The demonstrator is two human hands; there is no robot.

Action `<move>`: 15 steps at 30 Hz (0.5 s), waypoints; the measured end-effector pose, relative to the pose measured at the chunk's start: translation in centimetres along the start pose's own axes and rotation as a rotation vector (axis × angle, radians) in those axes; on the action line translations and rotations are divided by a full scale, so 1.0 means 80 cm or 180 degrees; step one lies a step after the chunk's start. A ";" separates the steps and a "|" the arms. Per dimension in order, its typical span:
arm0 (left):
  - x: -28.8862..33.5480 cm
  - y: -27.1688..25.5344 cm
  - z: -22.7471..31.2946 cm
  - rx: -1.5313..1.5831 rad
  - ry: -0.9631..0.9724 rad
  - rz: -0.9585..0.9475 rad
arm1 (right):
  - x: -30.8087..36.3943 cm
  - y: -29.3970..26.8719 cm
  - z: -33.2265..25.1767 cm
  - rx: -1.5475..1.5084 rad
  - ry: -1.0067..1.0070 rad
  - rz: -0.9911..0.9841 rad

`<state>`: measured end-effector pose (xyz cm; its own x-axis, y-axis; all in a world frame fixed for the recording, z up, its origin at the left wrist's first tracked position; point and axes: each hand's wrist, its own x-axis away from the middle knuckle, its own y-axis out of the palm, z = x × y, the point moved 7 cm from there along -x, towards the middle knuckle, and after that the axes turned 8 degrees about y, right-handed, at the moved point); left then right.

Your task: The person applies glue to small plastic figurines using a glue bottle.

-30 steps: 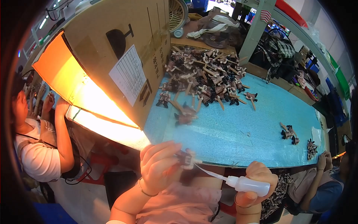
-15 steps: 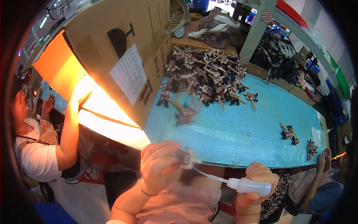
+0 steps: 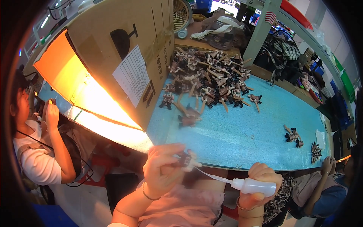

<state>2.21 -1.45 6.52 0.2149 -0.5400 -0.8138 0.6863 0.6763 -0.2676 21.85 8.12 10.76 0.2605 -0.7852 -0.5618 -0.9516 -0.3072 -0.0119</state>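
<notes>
Between the fingers of my left hand (image 3: 162, 166) is a small toy figure (image 3: 186, 160), dark with pale limbs, held over the near table edge. My right hand (image 3: 261, 181) is wrapped round a white squeeze bottle (image 3: 254, 187) lying sideways in it. The bottle's long thin nozzle (image 3: 211, 175) points left, and its tip touches or almost touches the figure; I cannot tell which. Farther back on the blue tabletop (image 3: 242, 132) lies a heap of similar figures (image 3: 211, 77) in brown and black. A single figure (image 3: 189, 118) lies nearer, apart from the heap.
A big cardboard box (image 3: 124, 49) stands at the left, with bright orange light behind it. One co-worker (image 3: 41, 151) sits at the left, another (image 3: 325, 189) at the right. Small groups of figures (image 3: 293, 136) lie at the table's right. A fan (image 3: 181, 15) stands at the back.
The co-worker at the left has drawn an arm back from the bright light and now holds the hand up near the head. My hands, the figure and the bottle have hardly moved.
</notes>
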 end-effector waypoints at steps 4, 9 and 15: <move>0.002 0.000 -0.003 0.0105 -0.0054 0.0025 | 0.000 0.002 -0.001 0.0015 -0.0038 -0.0158; 0.004 0.000 -0.002 0.0263 -0.0213 0.0040 | 0.002 0.002 -0.005 0.0060 0.0056 -0.0187; 0.002 0.002 -0.003 0.0255 -0.0136 0.0001 | 0.000 0.003 -0.003 0.0069 0.0124 -0.0186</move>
<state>2.23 -1.30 6.23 0.2435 -0.5617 -0.7907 0.7393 0.6352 -0.2236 21.68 7.95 10.94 0.3216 -0.7867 -0.5270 -0.9377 -0.3418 -0.0620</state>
